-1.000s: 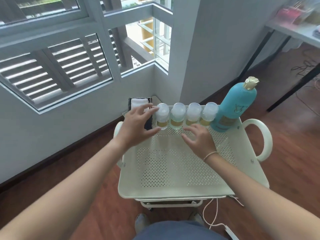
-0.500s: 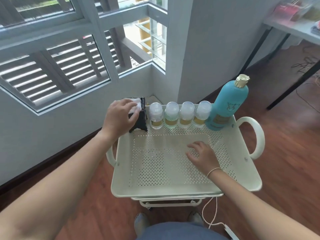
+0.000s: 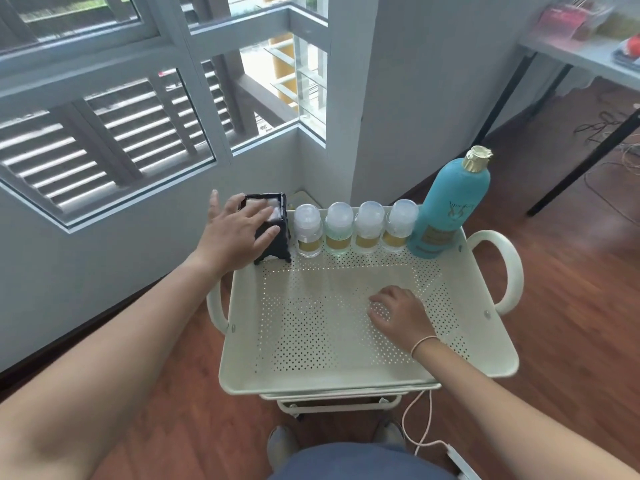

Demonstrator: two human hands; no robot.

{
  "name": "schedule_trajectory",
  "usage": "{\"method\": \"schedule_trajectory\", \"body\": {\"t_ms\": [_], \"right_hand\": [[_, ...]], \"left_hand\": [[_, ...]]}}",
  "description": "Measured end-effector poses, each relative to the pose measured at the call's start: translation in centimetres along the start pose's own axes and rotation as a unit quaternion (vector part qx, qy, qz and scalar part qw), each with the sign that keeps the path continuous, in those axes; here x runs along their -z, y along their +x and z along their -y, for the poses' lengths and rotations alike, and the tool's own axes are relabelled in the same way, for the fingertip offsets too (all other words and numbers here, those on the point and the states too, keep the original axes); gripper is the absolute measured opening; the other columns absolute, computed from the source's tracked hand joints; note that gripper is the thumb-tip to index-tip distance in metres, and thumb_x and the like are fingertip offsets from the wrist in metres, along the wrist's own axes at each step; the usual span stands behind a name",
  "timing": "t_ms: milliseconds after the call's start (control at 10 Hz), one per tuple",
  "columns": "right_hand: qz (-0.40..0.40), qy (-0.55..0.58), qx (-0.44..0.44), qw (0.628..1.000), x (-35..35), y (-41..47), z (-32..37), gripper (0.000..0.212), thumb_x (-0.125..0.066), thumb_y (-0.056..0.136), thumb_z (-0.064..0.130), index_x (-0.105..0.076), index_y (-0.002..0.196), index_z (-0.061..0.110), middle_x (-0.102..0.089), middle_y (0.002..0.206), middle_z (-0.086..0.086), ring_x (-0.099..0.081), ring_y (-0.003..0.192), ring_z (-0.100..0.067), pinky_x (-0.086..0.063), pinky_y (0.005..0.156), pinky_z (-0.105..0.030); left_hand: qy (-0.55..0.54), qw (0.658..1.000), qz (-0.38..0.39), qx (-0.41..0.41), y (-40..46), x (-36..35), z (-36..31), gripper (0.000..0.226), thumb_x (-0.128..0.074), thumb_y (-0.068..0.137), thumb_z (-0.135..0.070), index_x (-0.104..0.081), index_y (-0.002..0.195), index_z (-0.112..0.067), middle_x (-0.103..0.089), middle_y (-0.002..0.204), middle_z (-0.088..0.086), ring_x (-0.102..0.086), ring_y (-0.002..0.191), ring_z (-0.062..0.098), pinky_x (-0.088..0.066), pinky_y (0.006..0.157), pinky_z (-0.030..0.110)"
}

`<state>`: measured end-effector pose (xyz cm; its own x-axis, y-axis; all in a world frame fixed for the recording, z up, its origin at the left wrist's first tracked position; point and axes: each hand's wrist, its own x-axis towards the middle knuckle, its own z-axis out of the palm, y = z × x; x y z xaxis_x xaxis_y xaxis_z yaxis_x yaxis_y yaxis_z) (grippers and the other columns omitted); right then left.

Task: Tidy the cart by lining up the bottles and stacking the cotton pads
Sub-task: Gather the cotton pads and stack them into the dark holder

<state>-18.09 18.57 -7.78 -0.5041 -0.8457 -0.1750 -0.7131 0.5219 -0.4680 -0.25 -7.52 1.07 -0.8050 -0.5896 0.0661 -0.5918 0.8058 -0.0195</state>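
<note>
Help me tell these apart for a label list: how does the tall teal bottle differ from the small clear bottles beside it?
The teal bottle is far taller than the four small clear bottles. It is opaque with a gold cap; they are see-through with rounded frosted caps and yellowish bands. It stands alone at the row's right end; they form a group running toward the black pad holder. All stand upright along the cart tray's back edge.

Background stuff: reddish-brown wood floor [image 3: 571,306] all around, grey wall [image 3: 415,98] straight ahead with a big window [image 3: 104,98] on the left, slatted shutters [image 3: 86,150] visible through the glass. Far right there's a tabletop [image 3: 588,53] on black legs with some blurry pink clutter on it. A pale cable [image 3: 420,427] snakes across the floor, plus dark wires [image 3: 602,126] near that tabletop.
</note>
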Motion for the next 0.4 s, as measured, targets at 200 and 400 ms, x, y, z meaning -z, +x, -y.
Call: {"method": "schedule_trajectory", "body": {"t_ms": [200,400], "right_hand": [[0.007,-0.027,0.007,1.000,-0.1,-0.4,0.1,0.029,-0.059,0.082,0.034,-0.062,0.108,0.020,-0.056,0.121,-0.005,-0.047,0.112,-0.024,-0.037,0.096,-0.038],[0.008,-0.041,0.021,0.999,-0.5,-0.6,-0.3,0.036,-0.059,0.081,0.036,-0.058,0.114,0.022,-0.051,0.128,-0.005,-0.044,0.119,-0.024,-0.034,0.098,-0.037]], "left_hand": [[-0.057,0.997,-0.050,0.000,-1.0,0.9,-1.2,0.052,-0.031,0.091,-0.052,-0.044,0.134,-0.026,-0.045,0.142,-0.004,-0.027,0.137,0.028,0.002,0.113,0.056],[-0.138,0.983,-0.105,-0.065,-4.0,0.8,-5.5,0.048,-0.041,0.088,-0.042,-0.051,0.128,-0.018,-0.050,0.136,0.004,-0.040,0.129,0.024,-0.024,0.112,0.049]]}}
